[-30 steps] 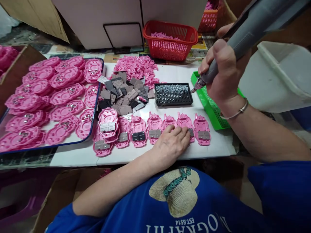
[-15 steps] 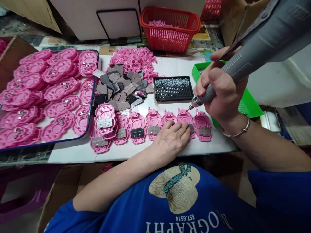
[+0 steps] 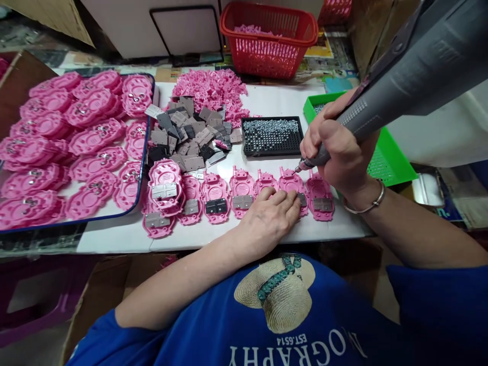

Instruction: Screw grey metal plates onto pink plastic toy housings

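Observation:
My right hand [image 3: 339, 147] is wrapped round a grey electric screwdriver [image 3: 389, 101], tilted down to the left. Its tip meets the upper part of a pink plastic casing [image 3: 288, 179] in the row before me. My left hand [image 3: 272, 213] lies with outstretched fingers over the lower parts of that casing and its left neighbour [image 3: 266, 182], hiding part of both. At the row's right end is another casing [image 3: 319, 185] with a grey metal plate [image 3: 322, 205]. Further left, one casing holds a black plate [image 3: 215, 206].
Behind the row stand a black screw tray [image 3: 271, 147] and a green tray [image 3: 396, 157]. Loose grey plates [image 3: 194, 134] and small pink parts [image 3: 213, 89] lie heaped. A blue-rimmed tray [image 3: 142, 178] of stacked casings is at left, a red basket [image 3: 267, 53] at back.
The screwdriver's front end has sunk lower against the same casing, so less of its bit shows. My left hand has stayed in place; the view has shifted slightly.

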### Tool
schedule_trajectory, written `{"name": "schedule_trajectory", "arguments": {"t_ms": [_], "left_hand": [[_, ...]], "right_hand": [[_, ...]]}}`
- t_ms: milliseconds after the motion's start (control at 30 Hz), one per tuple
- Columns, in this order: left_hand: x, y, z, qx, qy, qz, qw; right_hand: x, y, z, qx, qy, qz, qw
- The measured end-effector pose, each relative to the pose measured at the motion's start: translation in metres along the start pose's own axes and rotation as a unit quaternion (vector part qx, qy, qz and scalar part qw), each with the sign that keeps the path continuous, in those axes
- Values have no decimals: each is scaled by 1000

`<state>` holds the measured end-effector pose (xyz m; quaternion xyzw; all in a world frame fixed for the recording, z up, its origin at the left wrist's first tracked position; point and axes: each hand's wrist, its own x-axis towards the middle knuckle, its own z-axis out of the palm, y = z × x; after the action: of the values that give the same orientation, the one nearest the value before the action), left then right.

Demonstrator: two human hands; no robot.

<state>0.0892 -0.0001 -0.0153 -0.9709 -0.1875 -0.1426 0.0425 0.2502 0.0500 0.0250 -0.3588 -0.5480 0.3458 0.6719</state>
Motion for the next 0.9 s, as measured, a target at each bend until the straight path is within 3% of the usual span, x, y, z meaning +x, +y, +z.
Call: {"name": "schedule_trajectory", "arguments": {"t_ms": [200, 333, 400, 567, 700, 900], "left_hand": [[1, -1, -1, -15, -16, -3, 1000], [1, -2, -1, -18, -6, -4, 1000], [-1, -3, -2, -18, 6, -8, 1000], [-13, -7, -12, -25, 69, -6, 997], [-27, -11, -15, -19, 74, -22, 997], [-35, -12, -8, -23, 84, -57, 995]], "right_hand": [[10, -11, -3, 47, -41, 2, 998], [41, -17, 3, 33, 17, -85, 996], [59, -10, 4, 9, 49, -102, 994], [89, 24, -3, -61, 74, -63, 993], [92, 39, -10, -81, 88, -54, 991], [92, 43, -13, -82, 91, -55, 991]]}}
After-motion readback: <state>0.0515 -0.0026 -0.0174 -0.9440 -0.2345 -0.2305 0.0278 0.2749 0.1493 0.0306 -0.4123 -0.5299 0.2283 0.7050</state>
